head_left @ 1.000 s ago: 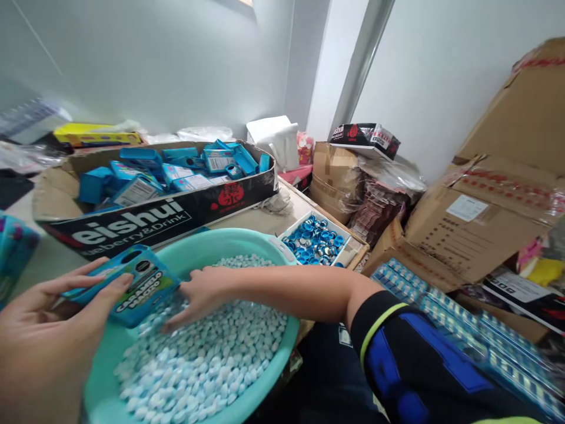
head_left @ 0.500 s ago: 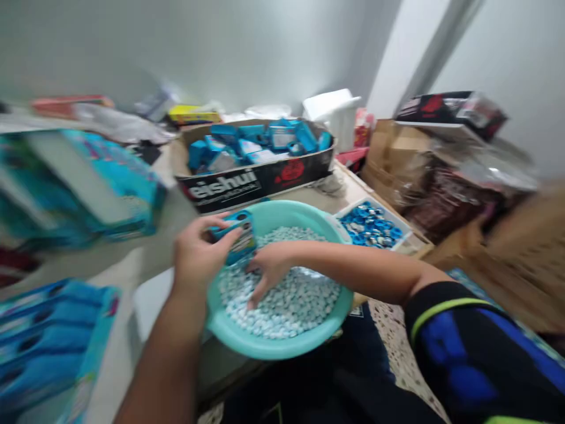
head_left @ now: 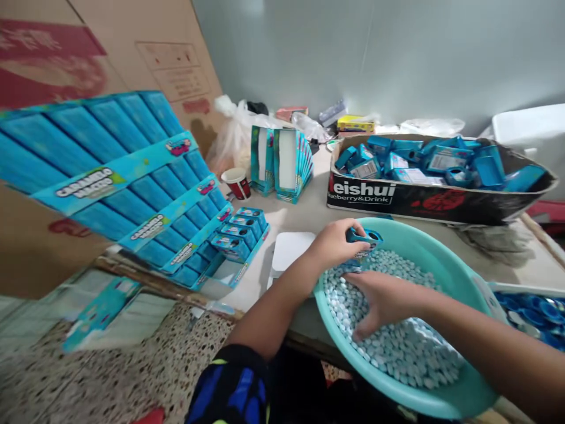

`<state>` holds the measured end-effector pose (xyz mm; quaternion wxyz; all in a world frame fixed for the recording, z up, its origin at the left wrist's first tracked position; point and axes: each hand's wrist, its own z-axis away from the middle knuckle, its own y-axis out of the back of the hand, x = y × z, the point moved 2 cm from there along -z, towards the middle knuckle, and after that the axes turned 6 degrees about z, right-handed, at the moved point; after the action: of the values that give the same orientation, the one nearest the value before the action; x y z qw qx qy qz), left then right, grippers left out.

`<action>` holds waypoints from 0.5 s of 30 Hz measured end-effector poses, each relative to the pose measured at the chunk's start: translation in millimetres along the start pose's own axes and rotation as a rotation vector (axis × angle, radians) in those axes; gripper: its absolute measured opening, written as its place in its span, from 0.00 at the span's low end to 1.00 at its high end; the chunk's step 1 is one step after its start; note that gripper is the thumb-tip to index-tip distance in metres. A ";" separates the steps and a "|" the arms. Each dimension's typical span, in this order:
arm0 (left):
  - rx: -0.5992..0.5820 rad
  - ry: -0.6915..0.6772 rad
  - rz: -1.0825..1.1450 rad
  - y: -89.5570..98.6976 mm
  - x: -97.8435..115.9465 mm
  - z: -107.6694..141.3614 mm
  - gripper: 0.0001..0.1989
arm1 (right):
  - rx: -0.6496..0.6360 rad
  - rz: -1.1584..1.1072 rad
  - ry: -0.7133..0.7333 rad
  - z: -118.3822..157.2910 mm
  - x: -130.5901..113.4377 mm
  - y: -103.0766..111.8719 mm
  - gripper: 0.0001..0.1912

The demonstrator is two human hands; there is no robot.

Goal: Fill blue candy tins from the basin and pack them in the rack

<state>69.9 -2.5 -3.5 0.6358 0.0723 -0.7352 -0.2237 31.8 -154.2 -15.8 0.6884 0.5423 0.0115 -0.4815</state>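
The left hand point(head_left: 336, 242) grasps a small blue box point(head_left: 366, 238) by its top, at the far left edge of a turquoise basin point(head_left: 410, 234). The box is over pale blue-white pellets point(head_left: 424, 353) that fill the basin's bottom. The right hand point(head_left: 384, 300) reaches in from the right among the pellets, thumb apart from the fingers, close to the box; whether it grasps any pellets, I cannot tell.

Just left of the basin, a white square object point(head_left: 291, 250) rests on the desk point(head_left: 304, 215). Farther left, blue display trays point(head_left: 132, 171) stand stacked, the nearest ones packed with similar boxes. A paper cup point(head_left: 237, 184) and upright blue cartons point(head_left: 289, 165) stand on the far left. Beyond the basin, a long black carton point(head_left: 401, 200) holds jumbled blue boxes point(head_left: 445, 159). Blue caps point(head_left: 538, 312) lie in a container at the right.
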 end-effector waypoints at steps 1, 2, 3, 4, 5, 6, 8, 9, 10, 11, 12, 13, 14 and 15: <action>-0.013 0.011 -0.048 -0.1 1.5 1.9 0.16 | -0.008 -0.040 0.022 -1.8 -0.9 -2.3 0.52; -0.032 0.009 -0.092 -0.6 3.0 3.5 0.19 | -0.018 -0.081 0.047 -3.9 -1.3 -4.5 0.50; -0.051 -0.001 -0.126 -1.4 4.3 4.8 0.21 | -0.026 -0.118 0.075 -6.2 -1.4 -6.2 0.49; -0.065 -0.013 -0.151 -2.3 5.1 5.7 0.23 | -0.030 -0.146 0.100 -8.6 -1.1 -7.4 0.48; -0.075 -0.021 -0.169 -3.2 5.4 6.3 0.24 | -0.026 -0.164 0.116 -10.8 -0.5 -8.0 0.47; -0.076 -0.023 -0.178 -3.9 5.2 6.4 0.25 | -0.019 -0.172 0.125 -12.7 0.2 -8.2 0.45; -0.052 -0.022 -0.168 -4.4 3.8 5.3 0.30 | 0.002 -0.169 0.133 -15.6 1.1 -7.6 0.41; -0.037 -0.024 -0.151 -4.3 2.9 4.2 0.32 | 0.008 -0.161 0.137 -16.5 0.9 -7.0 0.37; -0.025 -0.029 -0.131 -4.0 1.9 2.9 0.33 | 0.007 -0.146 0.135 -17.0 0.3 -6.2 0.34; -0.010 -0.038 -0.110 -3.5 1.0 1.3 0.33 | 0.005 -0.131 0.130 -17.1 -0.4 -5.1 0.30; 0.009 -0.049 -0.089 -2.8 0.2 -0.4 0.32 | 0.007 -0.118 0.117 -16.8 -1.1 -3.4 0.28; 0.028 -0.060 -0.070 -1.8 -0.5 -2.2 0.31 | 0.013 -0.110 0.095 -15.9 -1.4 -0.9 0.27; 0.047 -0.070 -0.057 -0.8 -1.1 -4.0 0.30 | 0.027 -0.106 0.072 -14.2 -1.2 2.4 0.27; 0.065 -0.079 -0.052 0.3 -1.7 -5.9 0.29 | 0.049 -0.111 0.053 -11.7 -0.4 6.7 0.28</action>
<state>75.9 -2.9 -4.3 0.5974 0.1029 -0.7646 -0.2188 42.1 -145.5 -15.5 0.6467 0.5700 0.0478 -0.5045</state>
